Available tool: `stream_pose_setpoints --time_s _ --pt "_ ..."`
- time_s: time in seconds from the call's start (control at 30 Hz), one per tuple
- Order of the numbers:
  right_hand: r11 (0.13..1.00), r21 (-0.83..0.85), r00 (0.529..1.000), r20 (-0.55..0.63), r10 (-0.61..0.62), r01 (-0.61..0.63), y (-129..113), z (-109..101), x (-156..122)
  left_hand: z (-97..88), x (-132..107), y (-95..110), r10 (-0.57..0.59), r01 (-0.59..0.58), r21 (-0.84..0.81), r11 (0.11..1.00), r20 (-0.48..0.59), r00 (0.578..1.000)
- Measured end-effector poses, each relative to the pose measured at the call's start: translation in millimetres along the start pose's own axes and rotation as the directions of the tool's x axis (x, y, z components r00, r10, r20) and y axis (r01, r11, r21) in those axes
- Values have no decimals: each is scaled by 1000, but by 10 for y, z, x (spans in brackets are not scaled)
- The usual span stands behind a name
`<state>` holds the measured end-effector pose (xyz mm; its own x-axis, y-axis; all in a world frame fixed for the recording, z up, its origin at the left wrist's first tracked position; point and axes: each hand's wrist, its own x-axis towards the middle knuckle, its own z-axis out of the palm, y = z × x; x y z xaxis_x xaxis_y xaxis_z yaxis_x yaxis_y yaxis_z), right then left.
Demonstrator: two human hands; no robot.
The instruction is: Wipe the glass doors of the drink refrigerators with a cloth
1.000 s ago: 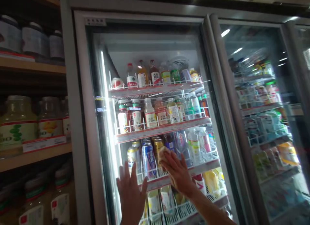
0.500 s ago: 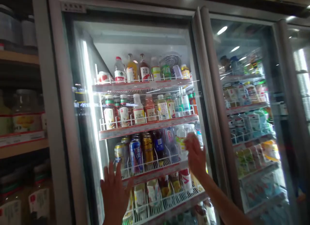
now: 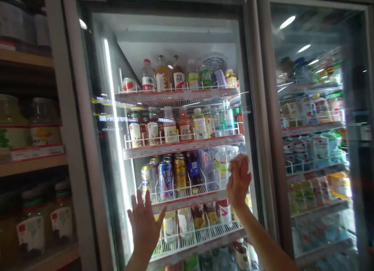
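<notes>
A closed glass door [image 3: 181, 33] of a lit drinks fridge stands before me. My left hand [image 3: 146, 224] is raised in front of its lower left part, fingers spread; whether the palm touches the glass I cannot tell. Farther right and higher, my right hand [image 3: 239, 185] is closed round what looks like a crumpled pale cloth [image 3: 240, 159], held up at the glass. Behind the pane, a blue can [image 3: 166, 179] and a gold can [image 3: 180, 171] stand on a wire shelf between the hands. Clear bottles [image 3: 221, 166] on that shelf are partly covered by my right hand.
Bottles fill the upper fridge shelves, such as a red-capped bottle [image 3: 148, 76]. A second glass-doored fridge [image 3: 312, 127] adjoins on the right, past the metal frame [image 3: 264, 107]. On the left, a wooden shelf [image 3: 35, 166] holds large jars. Lights reflect in the glass.
The view has shifted, so the fridge sits slightly lower left-to-right and closer. My right hand has turned a little at the glass, and my left hand's fingers are spread wider.
</notes>
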<state>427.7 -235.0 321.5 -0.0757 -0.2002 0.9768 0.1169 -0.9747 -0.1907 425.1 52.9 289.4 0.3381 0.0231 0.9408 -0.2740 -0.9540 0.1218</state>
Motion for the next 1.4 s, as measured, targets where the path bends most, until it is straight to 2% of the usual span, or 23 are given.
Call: stream_pose_setpoints --time_s 0.07,0.17,0.2,0.33,0.4,0.43,0.5,0.57,0.6,0.73,0.8,0.83,0.93,0.97,1.0,1.1,1.13,1.17,1.2,1.27,1.3,1.33,1.4 --pt "980 80 978 83 -191 184 -213 15 -89 12 -5 2 0 0 -2 1000 -23 1000" --pt "865 214 855 167 -491 454 -443 36 -165 20 -14 2 0 0 0 1000 -40 999" --pt "858 221 851 159 -501 464 -460 48 -126 16 -19 -4 6 -6 0 1000 -42 999" --pt "969 103 973 38 -228 223 -490 129 143 -13 -57 -78 78 -79 -7 997 -58 995" --pt "963 110 965 63 -254 246 -628 160 113 -27 -96 -151 112 -113 -11 993 -66 991" --pt "927 149 928 97 -360 344 -725 165 42 -32 -122 -198 124 -125 -13 992 -68 990" --pt "772 258 767 145 -625 581 -930 162 -121 -41 -180 -308 111 -112 -10 994 -54 992" --pt "640 320 631 148 -762 698 -1101 172 -170 -51 -241 -432 85 -85 2 996 -33 996" --pt "639 321 630 148 -762 699 -1169 188 -126 -59 -270 -494 73 -73 13 997 -21 997" --pt "853 219 854 122 -505 473 -1389 280 165 -122 -374 -724 81 -82 72 994 14 997" --pt "852 234 852 138 -506 468 -1478 274 97 -166 -424 -831 108 -111 86 990 31 994" --pt "804 273 801 153 -578 528 -1515 254 -3 -187 -449 -885 128 -131 88 987 40 991" --pt "560 403 555 142 -820 724 -1612 204 -317 -227 -511 -1033 188 -192 83 978 56 981" --pt "525 417 522 132 -842 742 -1649 211 -360 -229 -526 -1068 202 -205 81 975 50 978" --pt "541 415 540 131 -831 731 -1691 229 -361 -227 -538 -1091 210 -213 79 974 39 977" --pt "730 370 743 139 -655 575 -1825 305 -255 -201 -565 -1095 190 -189 85 978 6 982" --pt "757 367 773 141 -619 540 -1861 319 -242 -193 -574 -1081 173 -173 89 981 8 985" --pt "742 380 761 136 -635 551 -1888 322 -254 -188 -584 -1067 158 -159 91 983 16 987" --pt "695 403 712 135 -689 595 -1910 317 -289 -187 -592 -1056 145 -147 92 985 27 989" --pt "553 459 568 122 -814 695 -1952 303 -365 -199 -599 -1049 128 -131 87 987 47 991" --pt "510 475 524 115 -844 717 -1982 305 -378 -210 -595 -1051 118 -122 87 989 51 992" --pt "509 475 526 110 -844 718 -2023 317 -365 -226 -586 -1054 105 -109 88 990 52 993" --pt "607 444 629 118 -769 659 -2128 362 -276 -261 -553 -1059 82 -85 94 992 42 996"
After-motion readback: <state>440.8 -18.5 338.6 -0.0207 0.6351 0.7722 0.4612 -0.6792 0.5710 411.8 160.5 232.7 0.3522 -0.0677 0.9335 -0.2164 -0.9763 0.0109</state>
